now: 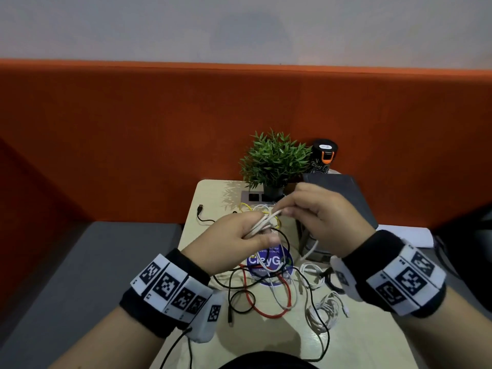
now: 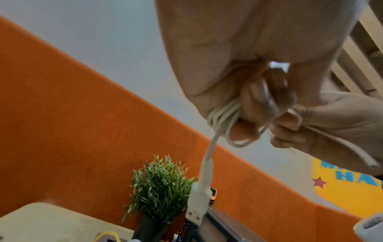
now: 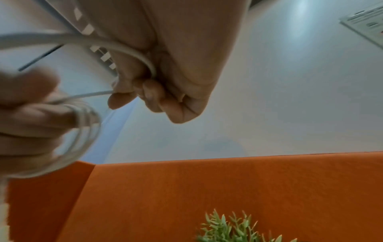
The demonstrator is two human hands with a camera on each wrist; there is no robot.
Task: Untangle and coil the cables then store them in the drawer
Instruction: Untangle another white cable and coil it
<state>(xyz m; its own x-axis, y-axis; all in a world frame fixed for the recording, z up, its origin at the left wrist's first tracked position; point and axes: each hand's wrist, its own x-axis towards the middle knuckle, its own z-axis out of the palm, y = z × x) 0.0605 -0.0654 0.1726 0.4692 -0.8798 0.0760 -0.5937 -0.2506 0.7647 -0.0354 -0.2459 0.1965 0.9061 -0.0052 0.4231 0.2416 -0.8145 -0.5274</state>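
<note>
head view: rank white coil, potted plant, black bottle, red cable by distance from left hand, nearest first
1. white coil: gripped in the left hand, above the table.
2. red cable: on the table, just below and right of the hand.
3. potted plant: at the table's far edge, beyond the hand.
4. black bottle: right of the plant, farthest.

Bare forearms, each with a black wristband [image 1: 170, 291] carrying white square-coded marker tiles [image 1: 407, 280] and a small white camera
</note>
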